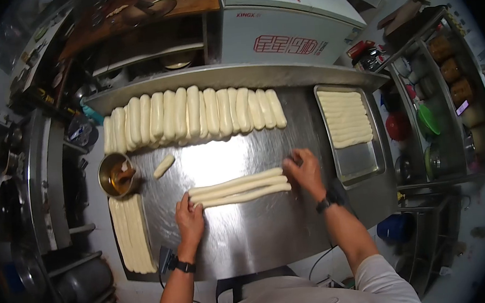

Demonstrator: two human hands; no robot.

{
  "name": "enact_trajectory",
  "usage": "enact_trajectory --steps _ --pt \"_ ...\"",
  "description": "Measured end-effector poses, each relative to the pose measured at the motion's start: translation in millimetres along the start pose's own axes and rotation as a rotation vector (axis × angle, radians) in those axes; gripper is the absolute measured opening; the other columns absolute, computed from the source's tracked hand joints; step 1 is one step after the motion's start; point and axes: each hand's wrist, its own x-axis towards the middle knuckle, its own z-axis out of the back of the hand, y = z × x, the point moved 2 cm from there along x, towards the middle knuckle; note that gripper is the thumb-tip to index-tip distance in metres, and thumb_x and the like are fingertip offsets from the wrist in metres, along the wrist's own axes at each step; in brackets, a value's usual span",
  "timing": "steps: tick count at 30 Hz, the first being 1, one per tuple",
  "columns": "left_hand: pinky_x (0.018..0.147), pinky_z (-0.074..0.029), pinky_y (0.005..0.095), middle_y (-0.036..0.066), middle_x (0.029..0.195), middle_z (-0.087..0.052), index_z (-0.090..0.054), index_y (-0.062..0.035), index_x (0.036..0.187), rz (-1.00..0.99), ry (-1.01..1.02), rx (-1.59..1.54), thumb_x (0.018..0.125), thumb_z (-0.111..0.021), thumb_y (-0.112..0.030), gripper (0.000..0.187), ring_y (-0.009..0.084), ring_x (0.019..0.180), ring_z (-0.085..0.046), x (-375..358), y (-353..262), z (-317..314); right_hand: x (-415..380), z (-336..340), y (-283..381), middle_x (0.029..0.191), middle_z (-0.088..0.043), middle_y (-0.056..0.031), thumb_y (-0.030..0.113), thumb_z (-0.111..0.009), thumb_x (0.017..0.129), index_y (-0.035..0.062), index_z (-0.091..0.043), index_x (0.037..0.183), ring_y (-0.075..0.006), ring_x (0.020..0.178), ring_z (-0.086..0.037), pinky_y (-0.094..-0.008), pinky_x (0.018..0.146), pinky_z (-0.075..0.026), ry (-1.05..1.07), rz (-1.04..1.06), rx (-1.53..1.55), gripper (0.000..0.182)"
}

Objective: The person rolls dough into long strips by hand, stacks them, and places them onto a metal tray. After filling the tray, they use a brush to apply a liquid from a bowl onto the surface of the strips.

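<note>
Several long dough strips point(239, 188) lie side by side across the steel table in front of me. My left hand point(189, 215) touches their left ends, its fingers closed around the tips. Just past the right ends is my right hand point(304, 170), its fingers apart and nothing in them. A row of thick dough pieces point(192, 114) stretches along the back of the table. One short dough piece point(164, 166) lies alone between that row and the strips.
A metal pot point(117, 175) with amber liquid sits at the left, above a tray of long dough strips point(131, 235). On the right, a metal tray point(361, 173) holds more strips. A raised metal edge point(235, 77) borders the back; shelves point(425, 110) stand at far right.
</note>
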Motion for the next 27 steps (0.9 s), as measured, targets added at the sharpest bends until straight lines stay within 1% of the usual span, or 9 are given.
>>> enact_trajectory --steps 6,11,13,17,19,22,24,26,27 --pt "0.072 -0.052 0.0319 0.017 0.111 -0.053 -0.056 0.008 0.136 -0.031 0.049 -0.024 0.088 -0.07 0.001 0.05 0.0215 0.083 -0.057 -15 -29 19 186 -39 -28 0.088 -0.072 -0.0197 0.026 -0.075 0.086 -0.0036 -0.07 0.111 -0.0337 0.085 -0.071 -0.0412 0.076 -0.054 -0.245 0.029 0.065 0.039" --pt "0.073 -0.053 0.0292 0.016 0.122 -0.051 -0.056 0.0048 0.135 0.015 0.128 -0.027 0.089 -0.07 0.001 0.048 0.0197 0.091 -0.059 -45 -29 30 244 -89 -37 0.084 -0.073 -0.0199 0.035 -0.083 0.074 -0.0036 -0.072 0.088 -0.0279 0.081 -0.073 -0.0428 0.072 -0.053 -0.083 -0.31 0.194 0.043" --pt "0.081 -0.054 0.0349 0.017 0.125 -0.051 -0.057 0.0054 0.134 -0.068 0.09 -0.037 0.09 -0.069 -0.002 0.046 0.0249 0.1 -0.059 -48 -28 27 230 -80 -14 0.083 -0.073 -0.021 0.036 -0.086 0.071 -0.0029 -0.071 0.083 -0.0273 0.082 -0.073 -0.0421 0.074 -0.054 0.067 -0.266 0.308 0.043" --pt "0.098 -0.049 0.0437 0.021 0.134 -0.048 -0.054 0.0063 0.137 -0.265 0.089 0.066 0.092 -0.067 -0.005 0.049 0.0353 0.115 -0.056 -37 -48 19 165 -44 68 0.104 -0.063 -0.019 0.023 -0.081 0.078 0.0032 -0.065 0.103 -0.0389 0.102 -0.063 -0.0467 0.087 -0.052 -0.076 -0.019 -0.126 0.036" --pt "0.109 -0.039 0.0518 0.028 0.135 -0.048 -0.048 0.0098 0.14 -0.314 0.072 0.028 0.09 -0.067 -0.007 0.055 0.0452 0.125 -0.049 -32 -68 7 109 -38 86 0.098 -0.063 -0.0197 0.018 -0.078 0.079 0.004 -0.06 0.101 -0.0404 0.094 -0.063 -0.0465 0.085 -0.051 -0.109 0.21 0.044 0.032" --pt "0.114 -0.034 0.0543 0.03 0.138 -0.046 -0.035 0.0101 0.148 -0.446 0.031 0.082 0.092 -0.066 -0.009 0.067 0.0483 0.129 -0.046 -33 -95 -14 4 -16 125 0.108 -0.065 -0.0188 0.015 -0.071 0.089 0.0031 -0.061 0.116 -0.0381 0.1 -0.065 -0.0424 0.088 -0.052 0.021 0.252 0.259 0.031" --pt "0.11 -0.035 0.0563 0.031 0.136 -0.047 -0.027 0.0089 0.152 -0.516 0.023 0.163 0.089 -0.066 -0.008 0.076 0.0488 0.126 -0.048 -42 -98 -26 -50 -3 132 0.108 -0.066 -0.0154 0.013 -0.073 0.091 0.0035 -0.067 0.111 -0.0303 0.099 -0.066 -0.0394 0.086 -0.052 0.187 0.255 0.37 0.024" --pt "0.103 -0.04 0.0557 0.032 0.131 -0.05 -0.031 0.0087 0.152 -0.674 0.124 0.25 0.083 -0.07 -0.009 0.08 0.0474 0.117 -0.052 -62 -94 -31 -97 9 121 0.108 -0.066 -0.0138 0.012 -0.073 0.092 0.0039 -0.069 0.11 -0.0263 0.098 -0.066 -0.0358 0.084 -0.052 0.268 0.162 0.51 0.021" --pt "0.092 -0.044 0.0508 0.026 0.12 -0.058 -0.043 0.0065 0.146 -0.676 0.169 0.231 0.083 -0.066 -0.007 0.069 0.0404 0.105 -0.056 -75 -90 -34 -117 10 103 0.107 -0.067 -0.0149 0.013 -0.072 0.091 0.0035 -0.07 0.108 -0.0279 0.099 -0.066 -0.0375 0.085 -0.053 0.284 0.043 0.587 0.02"
